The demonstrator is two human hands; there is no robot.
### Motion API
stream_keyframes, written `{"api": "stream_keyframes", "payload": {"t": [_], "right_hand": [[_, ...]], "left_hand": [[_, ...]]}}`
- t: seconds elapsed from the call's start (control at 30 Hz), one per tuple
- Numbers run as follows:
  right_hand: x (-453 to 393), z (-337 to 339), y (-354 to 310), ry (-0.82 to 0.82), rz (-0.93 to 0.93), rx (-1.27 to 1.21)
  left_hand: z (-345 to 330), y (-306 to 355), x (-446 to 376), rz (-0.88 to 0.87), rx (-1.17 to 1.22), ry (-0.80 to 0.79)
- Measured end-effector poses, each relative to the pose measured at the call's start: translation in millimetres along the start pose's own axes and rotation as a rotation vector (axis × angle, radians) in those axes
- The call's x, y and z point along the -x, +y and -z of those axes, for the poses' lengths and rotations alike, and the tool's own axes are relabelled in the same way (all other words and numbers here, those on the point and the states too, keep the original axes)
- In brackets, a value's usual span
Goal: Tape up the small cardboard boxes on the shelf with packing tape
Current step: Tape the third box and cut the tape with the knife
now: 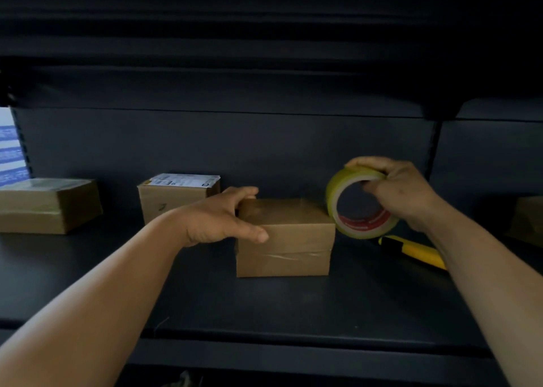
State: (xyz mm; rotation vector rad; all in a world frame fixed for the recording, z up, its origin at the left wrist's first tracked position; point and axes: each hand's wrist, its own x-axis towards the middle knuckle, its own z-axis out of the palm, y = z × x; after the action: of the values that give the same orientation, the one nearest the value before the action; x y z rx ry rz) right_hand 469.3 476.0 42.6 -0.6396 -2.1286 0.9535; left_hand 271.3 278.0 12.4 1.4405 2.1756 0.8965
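Note:
A small brown cardboard box (289, 239) stands in the middle of the dark shelf (264, 304), with tape showing across its front. My left hand (223, 219) grips its left top corner, thumb on the front face and fingers behind. My right hand (399, 192) holds a roll of yellowish packing tape (357, 201) upright just right of the box, fingers over the rim and thumb in the core.
A yellow and black utility knife (411, 251) lies on the shelf under my right forearm. Two more boxes sit at the back left: a wide one (50, 206) and one with a white label (173, 195). Another box edge (527, 222) shows at far right. A shelf overhangs above.

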Motion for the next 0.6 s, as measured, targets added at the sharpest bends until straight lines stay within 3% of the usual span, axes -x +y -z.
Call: {"api": "stream_keyframes", "payload": {"t": [0.37, 0.6], "right_hand": [[1, -6, 24, -0.101, -0.048, 0.019], [-2, -10, 33, -0.106, -0.003, 0.034]], "left_hand": [[3, 6, -1, 0.061, -0.053, -0.099], [1, 43, -20, 0.206, -0.547, -0.216]]}}
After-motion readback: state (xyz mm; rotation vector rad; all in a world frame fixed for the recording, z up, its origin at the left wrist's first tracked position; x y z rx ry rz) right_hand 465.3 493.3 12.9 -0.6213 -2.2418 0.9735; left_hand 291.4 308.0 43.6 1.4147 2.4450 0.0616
